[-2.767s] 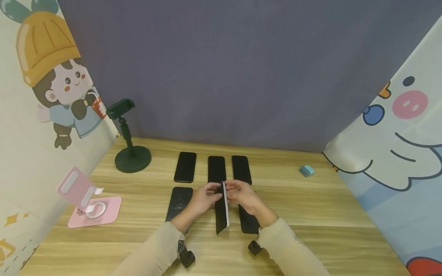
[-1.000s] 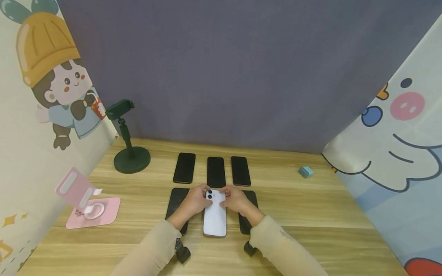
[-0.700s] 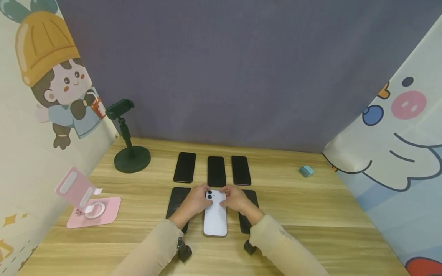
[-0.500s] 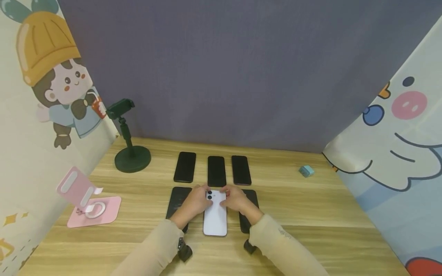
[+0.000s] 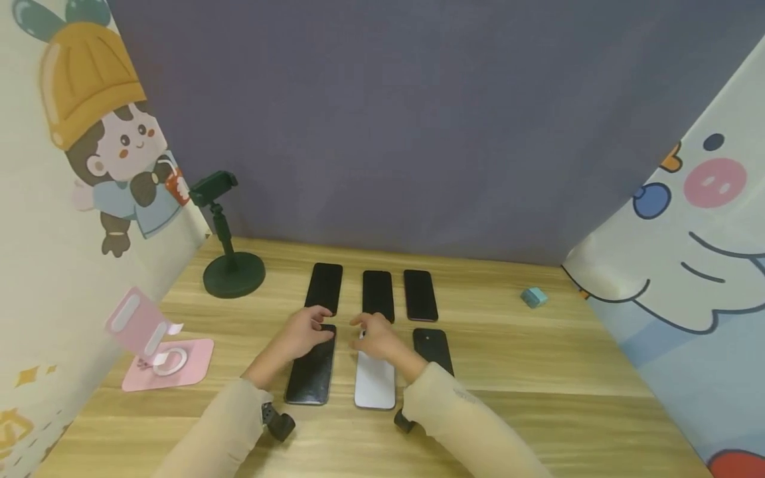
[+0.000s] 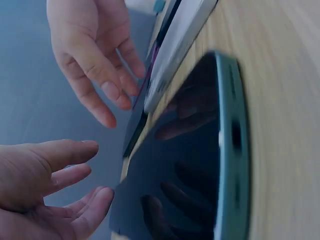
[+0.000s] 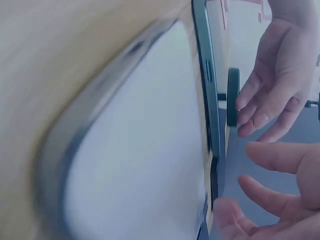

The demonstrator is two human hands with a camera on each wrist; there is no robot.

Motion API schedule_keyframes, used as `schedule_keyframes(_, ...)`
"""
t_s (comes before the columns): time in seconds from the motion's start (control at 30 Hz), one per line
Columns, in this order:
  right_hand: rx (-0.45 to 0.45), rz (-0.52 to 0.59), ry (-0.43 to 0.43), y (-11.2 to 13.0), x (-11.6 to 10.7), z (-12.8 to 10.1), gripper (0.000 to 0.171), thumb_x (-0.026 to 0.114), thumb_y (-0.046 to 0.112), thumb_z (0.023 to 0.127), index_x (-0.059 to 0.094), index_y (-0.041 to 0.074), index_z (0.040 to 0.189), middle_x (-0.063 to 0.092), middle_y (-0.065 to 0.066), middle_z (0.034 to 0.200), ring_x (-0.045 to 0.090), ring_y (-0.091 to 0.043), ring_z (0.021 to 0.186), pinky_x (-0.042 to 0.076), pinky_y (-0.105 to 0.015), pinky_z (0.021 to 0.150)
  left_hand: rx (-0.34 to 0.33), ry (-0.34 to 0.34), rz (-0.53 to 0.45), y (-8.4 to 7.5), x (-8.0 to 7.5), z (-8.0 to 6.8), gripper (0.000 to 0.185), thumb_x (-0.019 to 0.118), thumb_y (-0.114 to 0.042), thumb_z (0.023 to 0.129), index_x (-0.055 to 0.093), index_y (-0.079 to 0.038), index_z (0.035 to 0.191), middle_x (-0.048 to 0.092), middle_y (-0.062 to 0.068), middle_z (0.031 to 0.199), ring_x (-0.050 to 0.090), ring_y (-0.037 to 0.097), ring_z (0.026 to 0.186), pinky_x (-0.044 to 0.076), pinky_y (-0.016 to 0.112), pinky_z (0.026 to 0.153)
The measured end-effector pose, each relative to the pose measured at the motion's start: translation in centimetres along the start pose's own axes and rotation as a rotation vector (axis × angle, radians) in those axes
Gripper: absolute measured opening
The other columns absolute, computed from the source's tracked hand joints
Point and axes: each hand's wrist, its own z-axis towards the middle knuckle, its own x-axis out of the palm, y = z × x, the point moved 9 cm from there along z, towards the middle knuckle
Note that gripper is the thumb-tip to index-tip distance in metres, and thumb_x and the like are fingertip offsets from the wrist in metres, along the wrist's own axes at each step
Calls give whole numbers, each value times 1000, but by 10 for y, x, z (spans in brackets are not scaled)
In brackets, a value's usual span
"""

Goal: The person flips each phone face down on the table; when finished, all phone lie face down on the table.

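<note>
A white phone [image 5: 375, 385] lies back up in the middle of the near row on the wooden table [image 5: 538, 372]. My right hand [image 5: 362, 331] hovers over its far end, fingers relaxed and holding nothing. My left hand [image 5: 317, 325] is spread just above the far end of the near-left black phone [image 5: 309, 373]. In the left wrist view that black phone [image 6: 200, 165] mirrors the fingers [image 6: 75, 150], which seem apart from the glass. The right wrist view shows the white phone [image 7: 140, 150] close up, with both hands beyond it.
A third black phone [image 5: 433, 349] lies near right. Three more black phones [image 5: 378, 294] form the back row. A dark green phone stand [image 5: 232, 269] is at back left, a pink stand [image 5: 160, 345] at left, and a small blue block [image 5: 533, 297] at right.
The white phone, first held on edge, was laid back up. Both hands have since let go of it and shifted left, the left hand going over the near-left black phone.
</note>
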Motion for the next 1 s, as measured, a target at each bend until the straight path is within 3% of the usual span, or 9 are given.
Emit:
schedule_keyframes(0.17,16,53,34,12,18,9,41,75,14,85,63,9,123,60,-12,112,57,-29,100,51,-44,82,-26,-26,37,18,-19,-10,36,72,-4,85,61,3,118,62,23,108,61,38,99,53,48,79)
schedule_keyframes(0.3,24,63,34,16,29,16,41,79,15,82,64,10,120,64,-13,115,60,-30,105,50,-43,87,-50,-36,49,30,-25,-17,35,73,-4,83,62,3,116,65,21,102,62,37,97,52,49,80)
schedule_keyframes(0.57,37,47,-4,23,36,23,38,80,15,80,65,10,114,66,-10,107,60,-24,99,50,-37,82,-79,-56,1,41,-25,-19,29,74,0,79,65,3,107,67,16,93,64,30,86,54,42,72)
schedule_keyframes(0.67,37,59,-43,22,36,24,39,82,12,77,66,10,113,66,-9,105,60,-23,98,49,-36,84,-83,-72,12,43,-23,-18,27,75,0,78,67,2,104,67,13,91,63,32,90,52,44,77)
schedule_keyframes(1.0,48,32,-91,28,38,20,40,82,12,77,66,10,114,58,-17,116,53,-34,112,45,-46,92,-102,-80,51,43,-21,-15,24,74,1,79,68,3,102,66,12,89,62,30,89,51,44,78)
